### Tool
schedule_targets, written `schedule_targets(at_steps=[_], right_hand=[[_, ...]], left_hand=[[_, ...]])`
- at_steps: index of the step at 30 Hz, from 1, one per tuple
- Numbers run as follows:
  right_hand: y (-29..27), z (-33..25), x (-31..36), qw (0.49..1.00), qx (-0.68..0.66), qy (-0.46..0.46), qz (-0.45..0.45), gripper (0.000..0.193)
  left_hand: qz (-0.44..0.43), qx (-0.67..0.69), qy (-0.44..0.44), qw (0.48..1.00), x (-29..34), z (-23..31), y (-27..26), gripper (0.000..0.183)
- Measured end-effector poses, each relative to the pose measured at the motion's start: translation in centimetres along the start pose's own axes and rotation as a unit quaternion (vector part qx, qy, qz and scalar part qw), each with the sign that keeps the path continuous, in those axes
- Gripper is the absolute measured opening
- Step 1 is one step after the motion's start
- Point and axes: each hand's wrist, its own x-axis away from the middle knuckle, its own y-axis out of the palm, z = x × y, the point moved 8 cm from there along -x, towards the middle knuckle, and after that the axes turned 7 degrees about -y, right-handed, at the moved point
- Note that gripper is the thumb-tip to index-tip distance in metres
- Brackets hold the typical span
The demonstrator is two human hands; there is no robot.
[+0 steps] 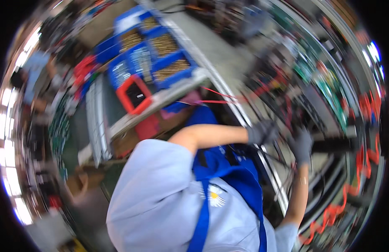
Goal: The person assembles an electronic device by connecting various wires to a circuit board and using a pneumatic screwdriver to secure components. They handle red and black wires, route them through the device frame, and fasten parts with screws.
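Note:
Both my hands wear grey gloves and reach over a workbench with a pale metal edge point(268, 176). My left hand point(263, 132) is bent inward beside thin dark cables point(279, 153), its fingers smeared by motion. To its right, my right hand point(301, 145) points away from me, close to a thick black bar-shaped thing point(335, 145). Blur hides whether either hand grips anything. Just beyond the hands lies a blurred jumble of dark and red wires point(282, 86).
On my left, a side table point(161, 99) carries blue bins point(177, 78) of brass-coloured small parts and a red-rimmed black tray point(124, 93). Coiled orange hoses point(328, 218) hang at right. Blurred green pieces point(303, 69) lie farther back. Another person point(35, 73) works at far left.

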Motion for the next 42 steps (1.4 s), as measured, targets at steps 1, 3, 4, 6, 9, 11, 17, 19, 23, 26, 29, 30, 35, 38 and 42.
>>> schedule_targets(at_steps=[1,3,4,6,9,11,17,19,23,26,29,30,35,38,42], right_hand=[[0.3,1.4,0.4,0.993,-0.112,0.017,-0.008,0.025],[-1.6,2.0,2.4,0.888,-0.392,0.217,-0.101,0.015],[-2.3,2.8,3.5,0.819,-0.514,0.25,-0.057,0.013],[-7.7,0.6,2.8,0.844,-0.481,0.225,-0.072,0.019],[-15.6,-0.7,3.8,0.93,-0.326,0.166,-0.019,0.039],[-20.1,0.6,6.3,0.947,-0.275,0.128,0.103,0.037],[-21.4,-1.8,8.4,0.945,-0.244,0.139,0.165,0.033],[-17.8,1.6,9.8,0.971,-0.157,0.163,0.078,0.032],[-7.5,1.4,8.7,0.949,-0.27,0.163,-0.004,0.029],[-4.5,-3.1,4.6,0.917,-0.36,0.168,0.025,0.027],[-5.4,-5.0,1.1,0.886,-0.438,0.149,0.038,0.023],[-3.9,-3.3,1.8,0.86,-0.485,0.158,0.012,0.023],[-1.8,-1.9,4.4,0.693,-0.674,0.256,0.028,0.027],[0.3,-0.8,5.5,0.612,-0.739,0.275,0.059,0.03],[3.8,2.7,7.5,0.477,-0.78,0.341,0.216,0.039]], left_hand=[[0.049,0.038,-0.058,0.996,0.6,-2.1,2.0,0.011],[0.004,-0.002,-0.054,0.999,0.0,-0.9,-2.3,0.016],[0.011,0.006,-0.047,0.999,-0.5,-0.3,-2.8,0.019],[-0.009,0.048,-0.021,0.999,-0.6,-0.3,-2.8,0.021],[0.048,0.054,-0.02,0.997,0.1,-0.9,-2.1,0.026],[0.051,0.061,-0.004,0.997,0.0,-0.6,-1.9,0.029],[0.16,0.125,-0.074,0.976,-0.6,-2.4,-4.9,0.041],[0.121,0.186,-0.089,0.971,-1.6,-1.8,-6.5,0.058],[0.218,0.2,0.048,0.954,-3.8,1.9,-9.0,0.088],[0.002,0.416,0.015,0.909,-5.7,2.1,-6.7,0.05],[-0.041,0.595,-0.019,0.802,-5.7,0.4,-6.6,0.03],[-0.1,0.566,-0.045,0.817,-5.7,0.3,-5.7,0.036],[-0.138,0.603,-0.062,0.783,-5.4,1.4,-7.5,0.059],[-0.163,0.593,-0.055,0.786,-4.9,1.1,-5.8,0.059],[-0.196,0.444,-0.095,0.869,-4.1,-0.8,-6.3,0.039]])
